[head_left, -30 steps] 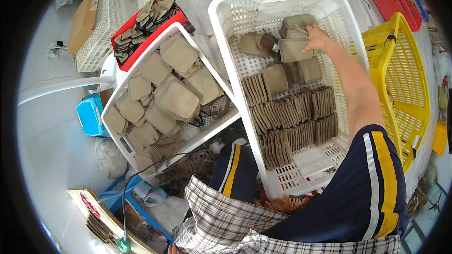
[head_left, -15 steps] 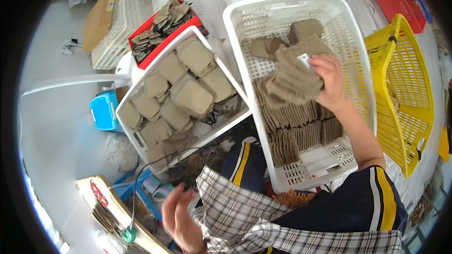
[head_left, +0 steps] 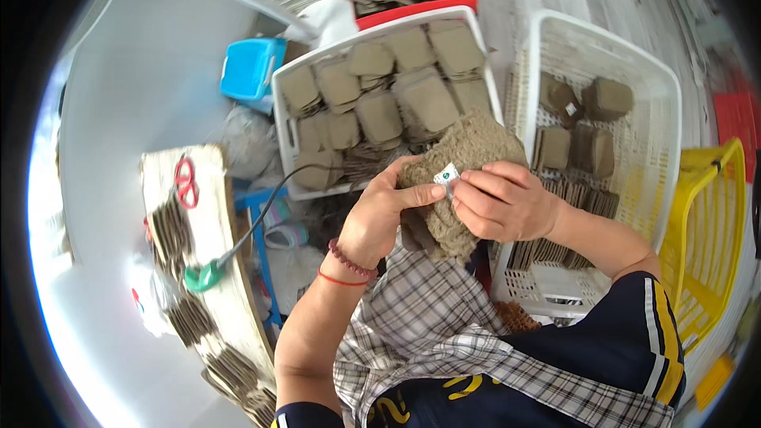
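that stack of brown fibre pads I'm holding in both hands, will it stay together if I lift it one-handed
Probably not. The stack of brown fibre pads looks loose, its edges unevenly fanned. The left hand and right hand both grip it. The pads look light and rough, so unlikely slippery.

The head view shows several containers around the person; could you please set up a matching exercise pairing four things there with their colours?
Things:
1. small tub
2. scissors
3. empty basket
4. pad held in both hands

Colours:
A. yellow
B. brownish-green
C. blue
D. red handles

Pairs: 1-C, 2-D, 3-A, 4-B
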Available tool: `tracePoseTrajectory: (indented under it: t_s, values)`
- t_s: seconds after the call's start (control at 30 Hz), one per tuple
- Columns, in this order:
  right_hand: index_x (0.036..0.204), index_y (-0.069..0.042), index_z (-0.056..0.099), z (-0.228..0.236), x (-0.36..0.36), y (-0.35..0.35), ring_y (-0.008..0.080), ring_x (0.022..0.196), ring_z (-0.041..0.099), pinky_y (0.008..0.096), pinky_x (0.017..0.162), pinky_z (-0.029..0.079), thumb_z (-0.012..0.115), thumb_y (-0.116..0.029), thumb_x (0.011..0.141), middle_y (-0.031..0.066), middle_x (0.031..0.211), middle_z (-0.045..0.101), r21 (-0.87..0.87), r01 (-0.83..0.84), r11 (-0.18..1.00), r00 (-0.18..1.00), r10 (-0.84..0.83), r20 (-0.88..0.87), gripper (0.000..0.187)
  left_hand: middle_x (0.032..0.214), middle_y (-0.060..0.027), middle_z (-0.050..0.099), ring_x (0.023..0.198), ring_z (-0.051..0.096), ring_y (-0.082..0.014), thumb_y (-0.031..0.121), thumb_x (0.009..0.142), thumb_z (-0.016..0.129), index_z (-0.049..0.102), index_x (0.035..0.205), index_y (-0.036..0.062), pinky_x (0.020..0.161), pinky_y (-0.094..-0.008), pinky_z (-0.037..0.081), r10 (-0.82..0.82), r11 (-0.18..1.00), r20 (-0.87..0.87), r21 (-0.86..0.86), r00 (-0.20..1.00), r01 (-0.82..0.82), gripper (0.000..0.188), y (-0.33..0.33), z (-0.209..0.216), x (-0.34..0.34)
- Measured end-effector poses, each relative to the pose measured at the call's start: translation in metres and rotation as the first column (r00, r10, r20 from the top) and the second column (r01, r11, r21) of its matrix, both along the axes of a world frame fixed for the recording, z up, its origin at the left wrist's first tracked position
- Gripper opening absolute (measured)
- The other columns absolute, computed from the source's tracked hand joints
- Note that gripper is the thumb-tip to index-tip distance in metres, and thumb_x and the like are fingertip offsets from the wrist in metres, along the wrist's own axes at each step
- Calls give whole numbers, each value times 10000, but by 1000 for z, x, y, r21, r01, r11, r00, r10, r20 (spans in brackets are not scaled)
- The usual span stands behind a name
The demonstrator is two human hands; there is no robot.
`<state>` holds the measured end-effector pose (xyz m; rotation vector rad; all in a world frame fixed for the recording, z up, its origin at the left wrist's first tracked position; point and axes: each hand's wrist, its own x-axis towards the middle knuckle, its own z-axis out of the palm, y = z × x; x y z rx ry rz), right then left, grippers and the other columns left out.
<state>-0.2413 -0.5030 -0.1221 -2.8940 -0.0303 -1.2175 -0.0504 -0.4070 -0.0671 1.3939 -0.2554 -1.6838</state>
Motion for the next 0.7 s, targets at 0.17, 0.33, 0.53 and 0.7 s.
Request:
tracePoseTrajectory:
  t_s: [0.17, 0.33, 0.53, 0.7]
  values:
    - [1027, -111, 545, 49, 43, 39, 168, 988, 582, 307, 847, 462, 633, -136, 818, 15, 1040, 604, -20, -144, 989, 989, 144, 40, 228, 1004, -91, 646, 895, 605, -163, 94, 784, 750, 587, 1096, -47, 803, -309, 487, 221, 972, -106, 105, 969, -210, 379, 71, 26, 29]
    - [1022, -98, 544, 104, 82, 94, 166, 978, 586, 319, 837, 462, 634, -126, 803, 21, 1016, 586, -77, -281, 957, 957, 285, 56, 239, 1007, -90, 665, 911, 635, -177, 58, 790, 720, 622, 1075, -32, 844, -312, 506, 256, 963, -143, -47, 956, -265, 314, 139, 93, 43]
    - [1183, -57, 535, 172, 123, 169, 217, 1067, 549, 372, 866, 460, 774, -286, 683, 67, 1109, 568, 257, -507, 823, 799, 560, -219, 600, 1016, -90, 651, 921, 625, -178, -1, 753, 708, 577, 1129, -12, 852, -316, 509, 400, 916, 131, -101, 907, -389, 398, 237, 132, 85]
    - [1337, -2, 439, 169, 182, 197, 306, 1161, 511, 403, 993, 419, 849, -494, 574, 170, 1235, 531, 719, -273, 639, 849, 512, -133, 996, 891, -138, 659, 820, 628, -217, 255, 576, 824, 634, 1049, -14, 739, -330, 489, -391, 895, 799, 213, 458, 392, 577, 298, 145, 138]
